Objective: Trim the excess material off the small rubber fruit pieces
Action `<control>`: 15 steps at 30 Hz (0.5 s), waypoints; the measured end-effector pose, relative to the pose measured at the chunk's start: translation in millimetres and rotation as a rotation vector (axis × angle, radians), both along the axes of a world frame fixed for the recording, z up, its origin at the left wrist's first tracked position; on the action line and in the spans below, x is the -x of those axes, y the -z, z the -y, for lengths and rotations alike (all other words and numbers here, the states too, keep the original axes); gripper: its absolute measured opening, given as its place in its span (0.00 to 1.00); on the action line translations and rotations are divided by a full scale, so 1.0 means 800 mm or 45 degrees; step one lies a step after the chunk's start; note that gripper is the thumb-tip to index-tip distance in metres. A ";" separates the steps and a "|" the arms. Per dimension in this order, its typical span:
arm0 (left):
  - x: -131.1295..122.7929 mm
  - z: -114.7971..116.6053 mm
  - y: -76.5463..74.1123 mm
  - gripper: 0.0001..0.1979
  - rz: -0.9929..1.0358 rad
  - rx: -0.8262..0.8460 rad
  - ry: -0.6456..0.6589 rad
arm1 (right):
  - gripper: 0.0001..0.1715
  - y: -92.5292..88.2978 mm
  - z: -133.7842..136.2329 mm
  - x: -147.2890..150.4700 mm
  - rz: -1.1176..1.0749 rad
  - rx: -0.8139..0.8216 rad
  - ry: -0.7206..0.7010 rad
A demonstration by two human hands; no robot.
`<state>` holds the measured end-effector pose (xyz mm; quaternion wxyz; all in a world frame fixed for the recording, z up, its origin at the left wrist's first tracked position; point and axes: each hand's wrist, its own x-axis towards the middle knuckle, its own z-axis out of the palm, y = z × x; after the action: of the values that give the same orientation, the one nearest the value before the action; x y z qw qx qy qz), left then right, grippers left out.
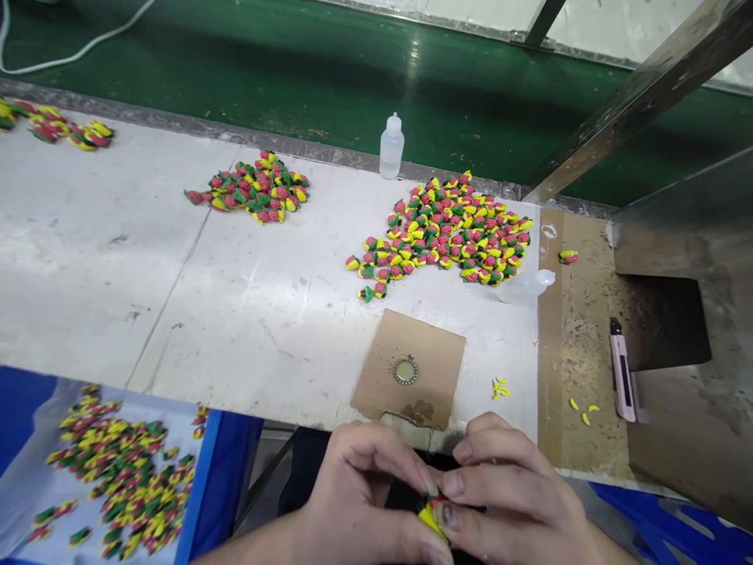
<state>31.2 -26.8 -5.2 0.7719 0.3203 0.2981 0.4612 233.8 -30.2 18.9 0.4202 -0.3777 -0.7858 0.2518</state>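
At the bottom edge my left hand (365,494) and my right hand (511,494) meet, fingers curled and pinched together on one small yellow, red and green toy piece (432,515). Only a bit of the piece shows between the thumbs. Just beyond my hands lies a brown cardboard square (412,369) with a small round metal cap (405,370) holding a yellowish blob. A big pile of the same coloured pieces (447,231) lies further back on the white table (235,298).
A smaller pile (252,188) lies at the back middle and another (52,125) at far left. A clear dropper bottle (391,147) stands by the green belt (353,71). A blue bin (229,455) lined with plastic holds several pieces at lower left. A pink box cutter (622,377) lies at right.
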 end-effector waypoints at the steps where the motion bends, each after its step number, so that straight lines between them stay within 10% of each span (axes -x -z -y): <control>1: 0.000 0.000 0.001 0.18 0.001 0.009 0.010 | 0.10 0.000 0.000 0.000 0.024 0.010 -0.005; 8: 0.008 -0.021 0.007 0.24 -0.007 -0.294 -0.013 | 0.08 0.012 0.000 0.010 -0.122 0.008 0.096; 15: 0.015 -0.041 -0.005 0.27 -0.276 -0.721 0.080 | 0.29 0.015 0.009 0.038 -0.856 1.313 -0.448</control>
<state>19.2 6.4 -1.5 0.6294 0.5792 0.2283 0.4650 203.3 -37.8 7.2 0.3604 -0.2970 -0.4391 0.7675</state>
